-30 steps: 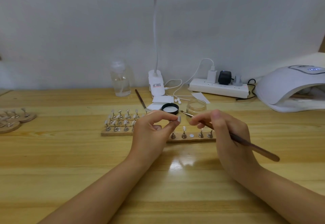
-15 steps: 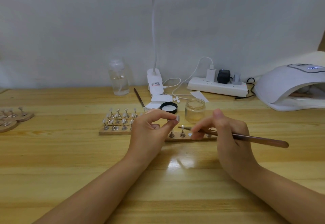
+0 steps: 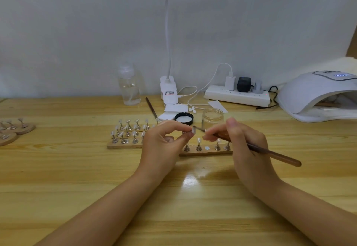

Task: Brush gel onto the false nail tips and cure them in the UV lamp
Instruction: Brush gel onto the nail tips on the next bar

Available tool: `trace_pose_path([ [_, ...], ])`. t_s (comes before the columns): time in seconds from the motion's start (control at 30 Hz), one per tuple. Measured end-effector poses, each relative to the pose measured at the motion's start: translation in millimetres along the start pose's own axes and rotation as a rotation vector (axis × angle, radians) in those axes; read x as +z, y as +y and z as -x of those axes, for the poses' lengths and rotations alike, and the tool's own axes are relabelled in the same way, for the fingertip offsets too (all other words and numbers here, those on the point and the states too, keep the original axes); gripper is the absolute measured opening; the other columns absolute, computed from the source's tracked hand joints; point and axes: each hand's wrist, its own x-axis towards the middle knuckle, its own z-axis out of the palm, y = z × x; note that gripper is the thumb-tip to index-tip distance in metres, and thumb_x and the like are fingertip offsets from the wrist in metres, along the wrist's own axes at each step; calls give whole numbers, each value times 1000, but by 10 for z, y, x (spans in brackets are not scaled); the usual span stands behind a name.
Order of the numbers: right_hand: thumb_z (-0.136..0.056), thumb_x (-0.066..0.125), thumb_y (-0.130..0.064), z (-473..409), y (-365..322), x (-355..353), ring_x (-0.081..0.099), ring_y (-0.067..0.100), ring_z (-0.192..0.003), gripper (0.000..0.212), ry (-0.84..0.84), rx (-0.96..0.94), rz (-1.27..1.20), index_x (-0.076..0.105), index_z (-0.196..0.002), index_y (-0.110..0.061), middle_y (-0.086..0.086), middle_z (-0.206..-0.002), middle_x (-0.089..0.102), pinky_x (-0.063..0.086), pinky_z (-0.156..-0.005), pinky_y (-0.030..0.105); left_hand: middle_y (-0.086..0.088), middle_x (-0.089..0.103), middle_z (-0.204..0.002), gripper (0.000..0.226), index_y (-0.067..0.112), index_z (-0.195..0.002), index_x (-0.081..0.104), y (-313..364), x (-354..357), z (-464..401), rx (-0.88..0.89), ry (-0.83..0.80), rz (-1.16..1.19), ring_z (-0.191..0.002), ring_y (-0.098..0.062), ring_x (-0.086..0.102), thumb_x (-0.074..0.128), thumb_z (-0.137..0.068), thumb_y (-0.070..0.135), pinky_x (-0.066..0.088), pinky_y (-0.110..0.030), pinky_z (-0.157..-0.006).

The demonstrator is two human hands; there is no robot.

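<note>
My left hand (image 3: 162,145) pinches a small nail tip (image 3: 193,130) between curled thumb and forefinger, above the wooden holder strip (image 3: 204,152). My right hand (image 3: 245,145) grips the gel brush (image 3: 270,153) like a pen, its bristles touching the tip. The UV lamp (image 3: 316,95) sits far right.

White UV lamp (image 3: 316,93), brown brush (image 3: 270,154), black lid (image 3: 184,118), seemingly clear jar (image 3: 212,117)

We see soft, even light and a bright glare patch on the wooden table (image 3: 191,181) between the forearms. Shadows are faint. The wide lens bends the table's far edge, and the fingertips and small stands look slightly blurred.
</note>
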Motion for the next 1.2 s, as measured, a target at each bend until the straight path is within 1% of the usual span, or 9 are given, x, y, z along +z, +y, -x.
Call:
trace_pose_path([
  [0.2, -88, 32, -36, 10, -3, 3, 64, 4, -61, 46, 24, -51, -52, 67, -69, -13, 4, -60, 67, 46, -62, 10, 20, 67, -74, 10, 30, -71, 70, 11, 6, 11, -30, 5, -11, -56, -39, 52, 73, -70, 21, 41, -34, -50],
  [0.33, -89, 30, -33, -4, 5, -13, 64, 5, -68, 44, 38, -86, -28, 67, -76, -12, 1, -67, 68, 48, -65, 14, 25, 68, -77, 12, 34, -73, 67, 18, -18, 11, -7, 30, -1, -72, 0, 65, 72, -66, 26, 50, -14, -63],
  [0.4, -90, 30, -31, -3, 2, -11, 64, 5, -70, 42, 40, -112, -11, 67, -76, -15, -1, -70, 68, 48, -66, 15, 24, 68, -76, 14, 31, -73, 67, 4, -29, 5, -5, 30, 7, -76, 5, 64, 74, -69, 19, 48, -10, -64],
  [0.5, -90, 30, -30, -6, 0, -9, 63, 6, -73, 41, 20, -144, 43, 66, -78, -17, -2, -74, 68, 48, -67, 16, 25, 68, -78, 12, 29, -72, 68, -3, -20, 12, -5, 16, 8, -61, -11, 63, 72, -71, 18, 50, -20, -58],
  [0.57, -90, 29, -29, -6, 4, -10, 63, 7, -74, 40, 11, -151, 62, 66, -78, -17, -2, -75, 68, 48, -68, 17, 28, 68, -83, 14, 30, -72, 69, 2, -19, 15, 17, 11, -10, -45, -24, 43, 71, -74, 16, 40, -19, -45],
  [0.63, -90, 29, -29, -6, 5, -13, 62, 6, -75, 40, -2, -153, 85, 66, -80, -17, -2, -76, 68, 48, -68, 18, 26, 68, -83, 17, 29, -72, 70, 2, -17, 8, 33, 13, -21, -46, -25, 36, 71, -74, 13, 32, -18, -43],
  [0.87, -89, 29, -30, -5, -9, -16, 61, 3, -76, 39, -22, -143, 141, 65, -81, -19, -4, -79, 67, 45, -68, 12, 19, 69, -79, 13, 26, -74, 71, 3, -6, 5, 25, 5, -13, -51, -41, 46, 72, -73, 13, 35, -34, -45],
  [1.03, -88, 29, -34, -13, -16, -11, 61, 3, -77, 39, -39, -114, 161, 65, -78, -23, -7, -78, 67, 46, -69, 15, 17, 68, -75, 17, 27, -72, 71, -10, 7, -9, 14, 12, 2, -57, -43, 52, 71, -74, 9, 33, -28, -46],
  [1.2, -88, 32, -37, 18, -21, 2, 60, 3, -58, 45, -25, -50, -26, 66, -65, -18, 6, -60, 65, 44, -57, 12, 12, 68, -76, 13, 23, -74, 72, -2, 3, -2, 10, 14, 9, -57, -41, 52, 71, -74, 10, 33, -26, -46],
])
